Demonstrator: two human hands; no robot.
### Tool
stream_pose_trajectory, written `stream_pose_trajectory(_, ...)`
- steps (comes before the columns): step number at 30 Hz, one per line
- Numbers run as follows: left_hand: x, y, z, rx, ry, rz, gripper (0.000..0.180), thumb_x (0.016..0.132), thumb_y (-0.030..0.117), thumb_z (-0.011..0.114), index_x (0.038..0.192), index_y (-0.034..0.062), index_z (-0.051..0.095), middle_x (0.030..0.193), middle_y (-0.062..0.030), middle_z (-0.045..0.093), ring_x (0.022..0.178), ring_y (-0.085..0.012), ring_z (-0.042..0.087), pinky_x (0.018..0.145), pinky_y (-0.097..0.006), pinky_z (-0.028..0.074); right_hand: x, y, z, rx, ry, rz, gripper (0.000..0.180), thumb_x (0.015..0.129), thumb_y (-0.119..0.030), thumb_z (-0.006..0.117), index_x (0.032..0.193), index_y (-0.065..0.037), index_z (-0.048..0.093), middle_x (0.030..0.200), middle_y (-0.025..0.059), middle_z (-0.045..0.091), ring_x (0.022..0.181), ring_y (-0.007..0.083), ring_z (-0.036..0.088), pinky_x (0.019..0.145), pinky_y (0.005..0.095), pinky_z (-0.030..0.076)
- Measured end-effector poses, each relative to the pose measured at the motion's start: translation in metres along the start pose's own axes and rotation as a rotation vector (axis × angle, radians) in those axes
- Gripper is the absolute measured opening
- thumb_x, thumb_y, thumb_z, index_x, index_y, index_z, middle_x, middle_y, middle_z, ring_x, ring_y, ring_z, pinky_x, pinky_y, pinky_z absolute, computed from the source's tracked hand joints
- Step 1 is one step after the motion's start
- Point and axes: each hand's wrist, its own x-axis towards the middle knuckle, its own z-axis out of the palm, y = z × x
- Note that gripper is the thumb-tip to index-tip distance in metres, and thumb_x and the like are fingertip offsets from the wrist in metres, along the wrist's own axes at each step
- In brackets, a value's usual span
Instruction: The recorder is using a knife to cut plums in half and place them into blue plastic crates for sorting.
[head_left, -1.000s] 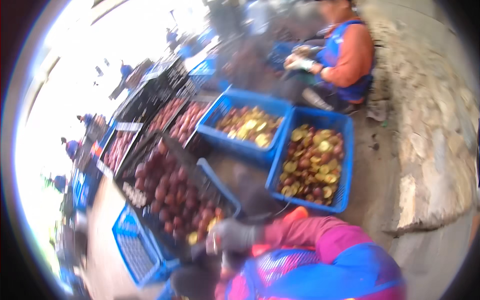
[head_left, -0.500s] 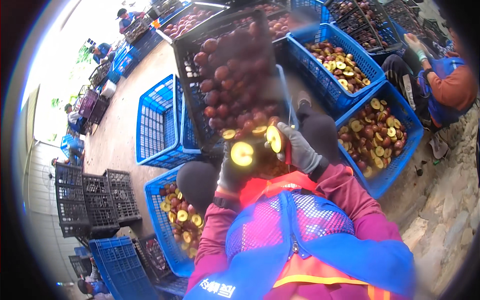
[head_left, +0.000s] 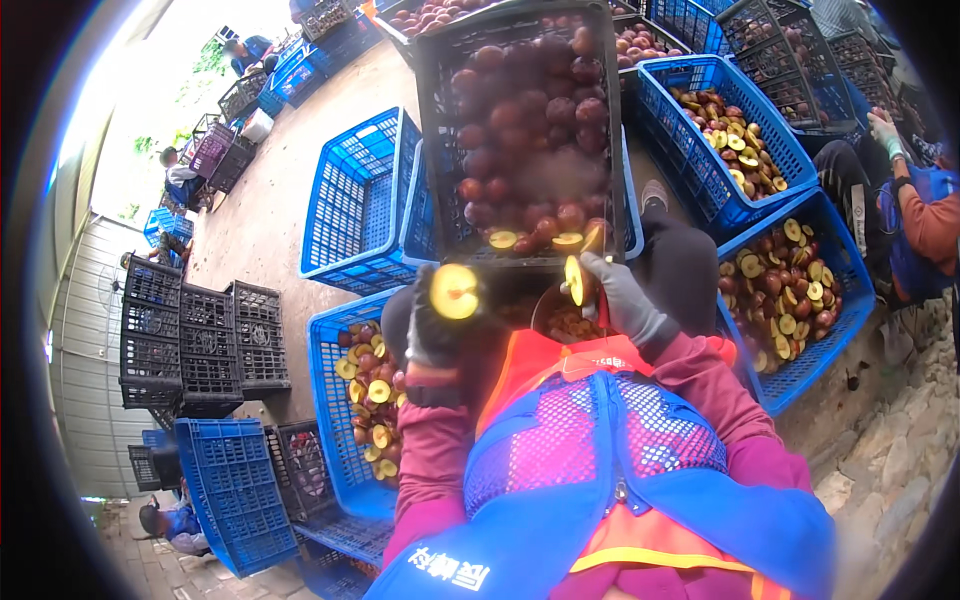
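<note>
A plum half [head_left: 455,291], yellow cut face up, is held in my left hand [head_left: 436,330], beside the near edge of a black crate [head_left: 432,150] of whole dark red plums [head_left: 535,120]. Gripped in my right hand [head_left: 628,305] are another plum half [head_left: 574,280] and a thin red-handled tool [head_left: 603,312], its working end hard to make out. Both hands wear grey gloves. Two cut pieces lie at the crate's near end. Below, between my knees, a container [head_left: 572,322] holding reddish pieces is partly hidden.
Blue crates of plum halves stand left [head_left: 330,400] and right [head_left: 850,310], with another [head_left: 700,180] farther right. An unfilled blue crate [head_left: 350,200] sits ahead left. Black crates [head_left: 205,340] are stacked at far left. A co-worker [head_left: 915,215] sits at right.
My hands have moved apart, the left one going left with its plum half. Both halves stay held. The whole view has shifted, with surrounding crates now appearing farther right.
</note>
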Motion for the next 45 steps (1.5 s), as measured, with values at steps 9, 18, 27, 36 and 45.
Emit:
stream_pose_trajectory(9, 0.011, 0.044, -0.058, -0.466, -0.030, -0.363, 0.069, 0.106, 0.070, 0.047, 0.124, 0.0066, 0.068, 0.098, -0.0138, 0.074, 0.071, -0.0263, 0.069, 0.062, -0.039, 0.057, -0.013, -0.007, 0.006, 0.130, 0.016, 0.067, 0.048, 0.115, -0.046, 0.046, 0.125, -0.002, 0.062, 0.096, 0.0188, 0.077, 0.048, 0.0155, 0.060, 0.044, 0.0240, 0.050)
stream_pose_trajectory(18, 0.057, 0.021, 0.045, -0.780, -0.120, -0.476, 0.049, 0.111, 0.053, 0.055, 0.118, 0.0063, 0.069, 0.108, -0.0111, 0.076, 0.097, -0.0267, 0.074, 0.087, -0.040, 0.063, -0.022, -0.011, -0.010, 0.106, 0.065, 0.030, 0.048, 0.116, -0.048, 0.046, 0.123, -0.003, 0.063, 0.097, 0.0195, 0.077, 0.047, 0.0150, 0.059, 0.043, 0.0247, 0.050)
stream_pose_trajectory(27, 0.105, -0.051, 0.054, 0.252, 0.007, -0.144, 0.062, 0.108, 0.060, 0.056, 0.142, 0.0087, 0.062, 0.132, -0.0156, 0.069, 0.117, -0.0311, 0.068, 0.102, -0.042, 0.053, -0.021, -0.003, -0.007, 0.098, 0.121, -0.003, 0.043, 0.115, -0.044, 0.048, 0.122, -0.004, 0.064, 0.098, 0.0162, 0.077, 0.049, 0.0139, 0.060, 0.044, 0.0247, 0.049)
stream_pose_trajectory(36, -0.002, -0.018, 0.115, -0.641, -0.319, -0.747, 0.042, 0.107, 0.050, 0.064, 0.128, 0.0136, 0.067, 0.108, -0.0058, 0.072, 0.099, -0.0232, 0.070, 0.084, -0.043, 0.059, -0.023, -0.006, 0.022, -0.642, -0.017, -0.677, 0.033, 0.109, -0.027, 0.068, 0.129, -0.001, 0.072, 0.099, 0.0033, 0.075, 0.059, 0.0059, 0.061, 0.050, 0.0236, 0.049)
stream_pose_trajectory(45, -0.014, 0.116, -0.069, 1.323, -0.122, -0.389, 0.041, 0.099, 0.037, 0.072, 0.122, 0.0030, 0.072, 0.124, -0.0227, 0.073, 0.113, -0.0312, 0.073, 0.100, -0.042, 0.057, -0.048, -0.061, -0.048, -0.299, 0.293, -0.195, 0.037, 0.109, -0.032, 0.069, 0.126, 0.001, 0.070, 0.088, 0.0090, 0.075, 0.052, 0.0085, 0.057, 0.048, 0.0237, 0.045)
